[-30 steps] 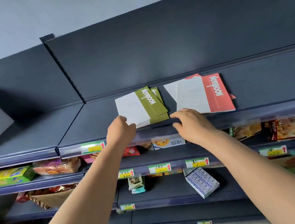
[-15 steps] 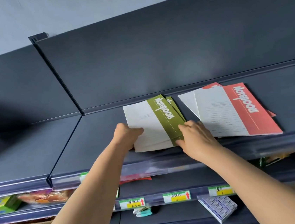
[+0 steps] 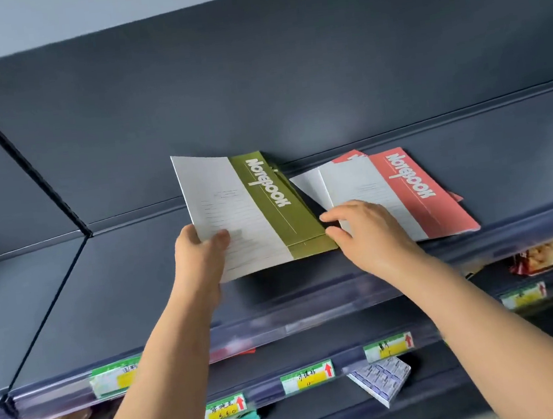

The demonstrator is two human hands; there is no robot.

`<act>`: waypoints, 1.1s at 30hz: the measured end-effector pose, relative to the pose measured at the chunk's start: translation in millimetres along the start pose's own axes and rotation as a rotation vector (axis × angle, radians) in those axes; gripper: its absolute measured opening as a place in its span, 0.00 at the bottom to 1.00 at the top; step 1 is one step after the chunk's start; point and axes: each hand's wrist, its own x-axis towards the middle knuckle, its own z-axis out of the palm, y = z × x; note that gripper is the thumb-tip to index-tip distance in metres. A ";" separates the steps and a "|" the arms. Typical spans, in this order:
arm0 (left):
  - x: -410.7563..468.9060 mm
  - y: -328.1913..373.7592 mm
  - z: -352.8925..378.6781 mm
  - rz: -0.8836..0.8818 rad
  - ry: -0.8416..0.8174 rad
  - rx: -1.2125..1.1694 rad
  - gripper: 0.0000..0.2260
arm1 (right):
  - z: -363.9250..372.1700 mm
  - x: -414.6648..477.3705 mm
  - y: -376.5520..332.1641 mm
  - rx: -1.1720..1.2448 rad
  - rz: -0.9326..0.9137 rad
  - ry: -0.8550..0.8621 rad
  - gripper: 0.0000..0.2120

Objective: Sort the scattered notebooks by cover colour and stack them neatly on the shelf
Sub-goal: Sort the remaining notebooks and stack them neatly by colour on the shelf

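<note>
The left grip (image 3: 201, 255) holds the green notebooks (image 3: 268, 207) at their near left corner, thumb pressed on the white part of the top cover and fingers underneath. The small stack is raised off the shelf (image 3: 121, 278) and tilted, so its far left corner shows in front of the back panel (image 3: 252, 74). The right grip (image 3: 364, 237) is released: its fingers are loosely spread, with thumb and forefinger touching the stack's right edge near the corner, not closed round it, and the hand lies over the white part of the red notebooks (image 3: 414, 193). Those lie flat on the shelf just right of the green ones, slightly fanned (a second red cover peeks out at the far side). Lower shelves carry price tags (image 3: 308, 376), a small box (image 3: 380, 380) and snack packets (image 3: 549, 254).
</note>
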 end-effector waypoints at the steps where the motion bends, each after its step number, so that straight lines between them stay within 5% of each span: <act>1: 0.0 0.3 6.1 -0.009 0.004 -0.027 0.12 | -7.1 3.0 6.4 0.010 0.024 0.061 0.14; 4: -4.7 -6.0 22.5 -0.054 0.009 -0.069 0.12 | -25.0 12.0 36.2 -0.129 0.147 0.086 0.18; 8: -9.5 -16.1 50.2 -0.139 0.011 -0.060 0.11 | -37.2 23.1 70.1 -0.458 0.327 -0.201 0.30; 13: -13.3 -14.8 70.4 -0.112 0.027 0.108 0.11 | -39.5 40.9 75.9 -0.355 0.113 -0.397 0.29; 16: -15.8 -13.3 71.6 -0.123 0.017 0.170 0.06 | -45.5 48.6 94.8 -0.240 0.160 -0.342 0.31; 20: -17.3 -11.3 72.7 -0.143 0.015 0.211 0.07 | -46.5 48.4 112.4 -0.355 0.386 -0.188 0.48; 23: -19.5 -11.2 79.2 -0.156 0.034 0.218 0.06 | -51.6 56.8 111.2 -0.138 0.413 -0.172 0.41; 27: -22.6 -10.0 89.4 -0.152 0.043 0.249 0.06 | -56.0 64.8 114.1 0.308 0.430 -0.240 0.13; 30: -23.4 -8.4 92.4 -0.134 0.062 0.323 0.07 | -54.5 68.3 119.1 0.324 0.398 -0.292 0.07; 33: -25.1 -6.0 97.8 -0.113 0.070 0.404 0.06 | -55.3 68.5 114.8 0.250 0.369 -0.312 0.14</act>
